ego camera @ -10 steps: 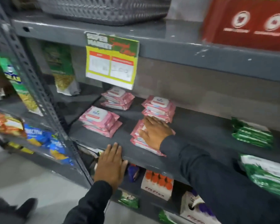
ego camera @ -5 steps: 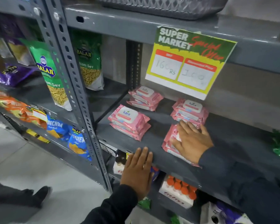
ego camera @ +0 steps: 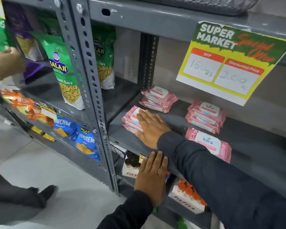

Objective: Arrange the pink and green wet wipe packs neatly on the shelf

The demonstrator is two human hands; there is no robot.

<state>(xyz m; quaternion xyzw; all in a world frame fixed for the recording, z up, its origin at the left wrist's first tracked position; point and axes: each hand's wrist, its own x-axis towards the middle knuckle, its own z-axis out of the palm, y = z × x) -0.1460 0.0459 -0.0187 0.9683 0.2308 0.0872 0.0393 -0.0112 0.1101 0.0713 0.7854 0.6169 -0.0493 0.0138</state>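
Four stacks of pink wet wipe packs lie on the grey shelf (ego camera: 177, 120). My right hand (ego camera: 151, 128) lies flat, fingers stretched out, on top of the front left pink stack (ego camera: 130, 119), touching it without a visible grip. The back left stack (ego camera: 158, 98), back right stack (ego camera: 205, 116) and front right stack (ego camera: 210, 144) are untouched; my right sleeve crosses the near end of the front right one. My left hand (ego camera: 153, 176) rests flat on the shelf's front edge, holding nothing. Only a green sliver shows at the far right edge.
A yellow-green price sign (ego camera: 229, 63) hangs from the shelf above. A perforated steel upright (ego camera: 92, 96) borders the shelf on the left, with snack bags (ego camera: 63, 71) beyond it. Another person's hand (ego camera: 7, 63) and shoe (ego camera: 46, 192) are at left. Boxes (ego camera: 186, 200) stand below.
My right hand has moved left from the front right pink stack onto the front left one. My left hand stayed on the shelf edge. The view swung left, and the green packs left the view.
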